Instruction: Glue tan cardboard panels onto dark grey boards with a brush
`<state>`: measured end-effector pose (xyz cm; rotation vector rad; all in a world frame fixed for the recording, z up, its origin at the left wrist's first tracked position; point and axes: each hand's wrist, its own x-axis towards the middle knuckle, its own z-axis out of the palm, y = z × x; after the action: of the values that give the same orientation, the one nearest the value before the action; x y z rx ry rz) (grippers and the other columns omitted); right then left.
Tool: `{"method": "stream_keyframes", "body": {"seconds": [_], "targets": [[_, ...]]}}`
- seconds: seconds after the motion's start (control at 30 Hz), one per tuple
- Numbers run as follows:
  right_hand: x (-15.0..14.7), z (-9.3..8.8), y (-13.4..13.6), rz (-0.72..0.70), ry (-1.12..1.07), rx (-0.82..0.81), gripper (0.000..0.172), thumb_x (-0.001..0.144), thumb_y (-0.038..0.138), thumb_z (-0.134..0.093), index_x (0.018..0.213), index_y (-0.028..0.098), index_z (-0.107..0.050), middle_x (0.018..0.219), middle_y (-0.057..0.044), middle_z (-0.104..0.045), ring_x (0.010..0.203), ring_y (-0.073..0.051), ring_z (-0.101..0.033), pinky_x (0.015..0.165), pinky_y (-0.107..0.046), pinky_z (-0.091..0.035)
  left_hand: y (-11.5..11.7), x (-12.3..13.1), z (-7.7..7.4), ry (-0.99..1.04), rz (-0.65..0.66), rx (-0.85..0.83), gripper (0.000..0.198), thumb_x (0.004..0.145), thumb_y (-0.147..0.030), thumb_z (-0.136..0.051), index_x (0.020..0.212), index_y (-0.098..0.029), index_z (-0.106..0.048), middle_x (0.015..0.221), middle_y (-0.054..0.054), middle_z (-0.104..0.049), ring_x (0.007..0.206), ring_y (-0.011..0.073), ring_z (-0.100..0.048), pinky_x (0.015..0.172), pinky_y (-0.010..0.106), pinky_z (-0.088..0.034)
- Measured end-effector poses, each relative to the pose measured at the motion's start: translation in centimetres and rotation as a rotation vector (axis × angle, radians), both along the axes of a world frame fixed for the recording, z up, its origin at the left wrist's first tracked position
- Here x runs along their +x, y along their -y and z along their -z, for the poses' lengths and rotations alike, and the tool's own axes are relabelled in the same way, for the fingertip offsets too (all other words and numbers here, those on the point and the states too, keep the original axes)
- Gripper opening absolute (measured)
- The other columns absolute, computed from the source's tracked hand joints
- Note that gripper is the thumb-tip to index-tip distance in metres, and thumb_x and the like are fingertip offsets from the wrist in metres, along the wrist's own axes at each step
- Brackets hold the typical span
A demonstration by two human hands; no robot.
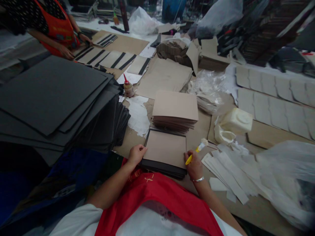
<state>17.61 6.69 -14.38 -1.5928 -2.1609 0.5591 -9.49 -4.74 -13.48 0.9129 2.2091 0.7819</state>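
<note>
A tan board (164, 146) lies on a stack of black sheets (162, 167) right in front of me, with a black margin showing around it. At its left edge, my left hand (136, 154) is closed, thumb and finger pinching the board's side. My right hand (194, 166) is wrapped around a yellow-handled brush (192, 157), its pale bristles pointing up and away to the right. The fingertips of that hand also touch the board's right edge. Just beyond stands a pile of tan boards (175, 106).
Large dark grey sheets (51, 91) are piled high on the left. A red-tipped glue bottle (128, 87) stands beyond them. To the right are a cream plastic jug (232, 124), paper strips (226, 173) and plastic film (287, 177). A co-worker in an orange apron (55, 24) handles striped pieces.
</note>
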Motion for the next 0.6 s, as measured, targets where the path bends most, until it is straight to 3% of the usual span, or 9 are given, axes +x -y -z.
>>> {"method": "stream_keyframes", "body": {"seconds": [0.3,0.6], "targets": [[0.0,0.5,-0.3,0.017,-0.017,-0.018,0.028,0.082,0.045,-0.044,0.091,0.019,-0.051,0.076,-0.006,-0.062,0.064,-0.02,-0.059,0.059,-0.029,-0.041,-0.2,-0.2,0.3,0.021,0.006,-0.011,0.028,0.075,-0.041,-0.055,0.062,-0.017,-0.062,0.058,0.0,-0.062,0.056,0.0121,-0.054,0.054,0.022,-0.036],[0.0,-0.8,-0.2,-0.013,0.049,-0.129,0.019,0.087,0.034,-0.042,0.095,0.018,-0.05,0.081,-0.008,-0.064,0.069,-0.019,-0.06,0.064,-0.028,-0.042,0.0,0.0,0.6,-0.058,0.051,-0.076,0.034,0.074,-0.05,-0.053,0.064,-0.019,-0.063,0.06,0.001,-0.064,0.058,0.016,-0.058,0.054,0.024,-0.037]]}}
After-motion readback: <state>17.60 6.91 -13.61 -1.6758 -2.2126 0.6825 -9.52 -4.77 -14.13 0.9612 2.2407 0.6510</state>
